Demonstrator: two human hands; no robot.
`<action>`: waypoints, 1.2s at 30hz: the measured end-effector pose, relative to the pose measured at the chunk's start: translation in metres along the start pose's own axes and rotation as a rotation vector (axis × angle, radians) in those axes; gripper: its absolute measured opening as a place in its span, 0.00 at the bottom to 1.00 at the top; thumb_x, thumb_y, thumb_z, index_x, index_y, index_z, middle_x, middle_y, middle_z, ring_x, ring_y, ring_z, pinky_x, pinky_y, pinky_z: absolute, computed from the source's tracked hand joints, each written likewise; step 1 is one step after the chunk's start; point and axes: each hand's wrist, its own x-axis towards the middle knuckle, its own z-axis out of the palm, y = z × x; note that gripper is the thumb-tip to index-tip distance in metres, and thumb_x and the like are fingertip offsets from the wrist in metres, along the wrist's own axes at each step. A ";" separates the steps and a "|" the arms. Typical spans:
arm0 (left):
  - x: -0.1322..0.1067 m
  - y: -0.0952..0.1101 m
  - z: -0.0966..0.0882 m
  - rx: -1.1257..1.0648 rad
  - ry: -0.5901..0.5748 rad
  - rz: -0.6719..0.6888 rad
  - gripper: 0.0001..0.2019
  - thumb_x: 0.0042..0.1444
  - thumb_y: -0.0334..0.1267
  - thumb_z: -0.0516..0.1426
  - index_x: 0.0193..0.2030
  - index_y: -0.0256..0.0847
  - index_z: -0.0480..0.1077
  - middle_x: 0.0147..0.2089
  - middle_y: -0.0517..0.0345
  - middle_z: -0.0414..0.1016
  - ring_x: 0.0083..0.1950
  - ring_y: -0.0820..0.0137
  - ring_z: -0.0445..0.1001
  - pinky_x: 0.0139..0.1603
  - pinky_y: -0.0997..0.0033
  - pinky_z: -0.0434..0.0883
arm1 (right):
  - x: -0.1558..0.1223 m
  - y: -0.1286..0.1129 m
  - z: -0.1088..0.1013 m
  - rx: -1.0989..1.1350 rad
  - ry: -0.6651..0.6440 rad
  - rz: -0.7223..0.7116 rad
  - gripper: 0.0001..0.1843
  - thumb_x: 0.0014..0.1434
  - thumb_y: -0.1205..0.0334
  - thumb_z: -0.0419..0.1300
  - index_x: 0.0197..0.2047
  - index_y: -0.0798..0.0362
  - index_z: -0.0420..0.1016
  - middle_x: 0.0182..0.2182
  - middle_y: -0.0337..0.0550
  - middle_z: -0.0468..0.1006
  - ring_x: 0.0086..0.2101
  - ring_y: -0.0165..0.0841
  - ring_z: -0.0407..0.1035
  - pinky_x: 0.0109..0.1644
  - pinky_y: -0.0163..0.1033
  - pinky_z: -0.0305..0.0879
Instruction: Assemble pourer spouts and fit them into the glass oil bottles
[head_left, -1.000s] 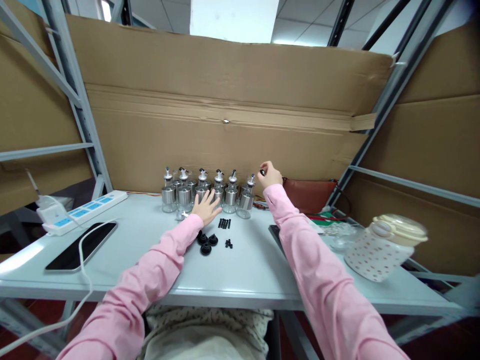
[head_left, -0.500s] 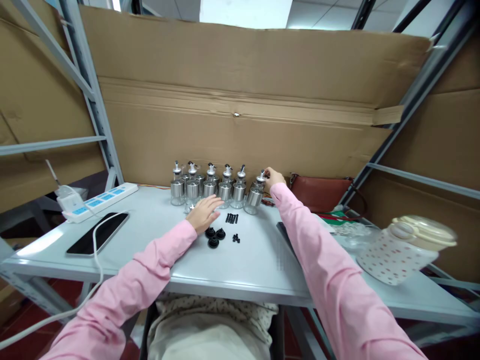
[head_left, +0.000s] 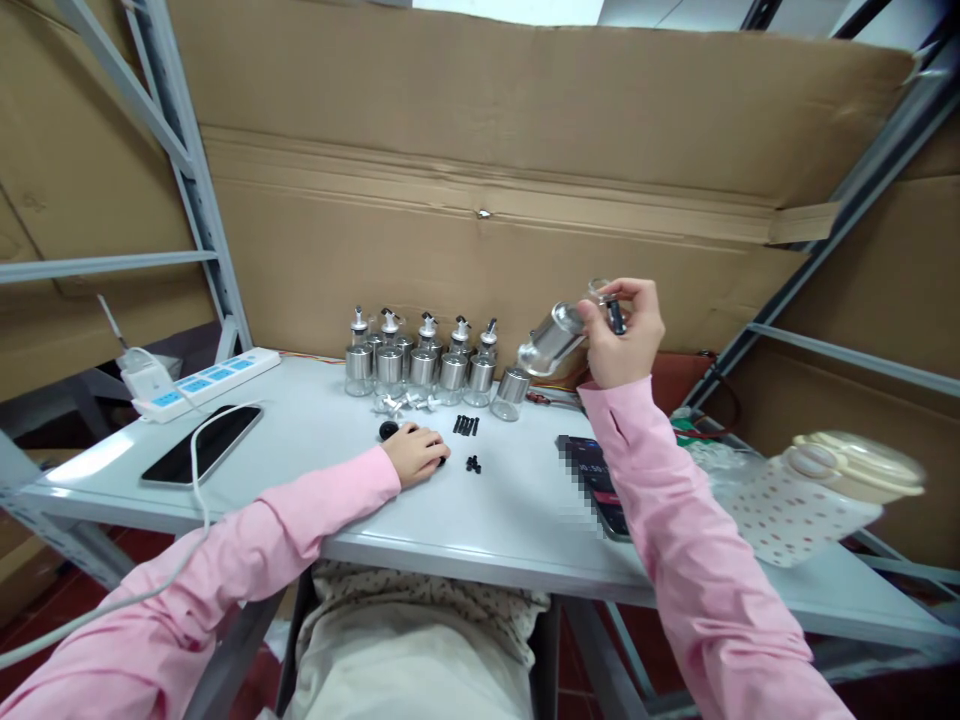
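My right hand (head_left: 626,335) is raised above the table and closed round the neck of a small glass bottle (head_left: 553,338) with a steel sleeve, held tilted with its base to the left. My left hand (head_left: 416,455) lies curled on the white table (head_left: 315,460) over the black round caps (head_left: 388,430); whether it grips one I cannot make out. Several matching bottles with spout tops (head_left: 420,358) stand in rows by the cardboard wall. One bottle without a top (head_left: 512,392) stands at the right end. Small black pieces (head_left: 465,426) and white stoppers (head_left: 409,403) lie in front.
A phone (head_left: 201,456) on a white cable and a power strip (head_left: 206,382) lie at the left. Another phone (head_left: 596,485) lies under my right forearm. A spotted lidded jar (head_left: 817,495) and a brown bag (head_left: 679,375) are at the right. Cardboard walls (head_left: 480,150) the back.
My right hand has lifted a bottle from the right end of the row and tilted it. My left hand drew back from the bottles onto the black caps.
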 end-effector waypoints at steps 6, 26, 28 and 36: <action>-0.012 -0.016 -0.002 0.042 0.009 -0.032 0.09 0.56 0.35 0.47 0.39 0.43 0.67 0.40 0.58 0.71 0.42 0.70 0.68 0.53 0.58 0.51 | -0.047 -0.051 0.008 0.515 -0.430 0.276 0.11 0.49 0.59 0.60 0.32 0.52 0.61 0.29 0.37 0.67 0.22 0.23 0.59 0.22 0.30 0.59; 0.044 0.041 -0.072 -1.498 0.309 -0.181 0.18 0.42 0.42 0.64 0.36 0.34 0.65 0.31 0.55 0.73 0.33 0.72 0.72 0.37 0.70 0.68 | -0.066 -0.074 0.033 0.825 -0.518 0.481 0.17 0.56 0.49 0.51 0.25 0.53 0.58 0.23 0.35 0.61 0.19 0.23 0.58 0.22 0.32 0.56; 0.049 0.033 -0.080 -1.607 0.229 -0.146 0.19 0.38 0.40 0.66 0.34 0.34 0.66 0.30 0.55 0.73 0.32 0.71 0.73 0.36 0.70 0.69 | -0.060 -0.078 0.042 0.979 -0.507 0.512 0.18 0.55 0.47 0.52 0.24 0.52 0.56 0.23 0.35 0.60 0.22 0.24 0.61 0.25 0.32 0.58; 0.052 0.027 -0.083 -1.692 0.045 -0.172 0.18 0.35 0.40 0.67 0.29 0.32 0.66 0.24 0.57 0.72 0.26 0.72 0.72 0.32 0.70 0.69 | -0.065 -0.093 0.061 1.091 -0.531 0.598 0.20 0.53 0.44 0.53 0.25 0.52 0.55 0.23 0.35 0.60 0.24 0.26 0.60 0.27 0.34 0.60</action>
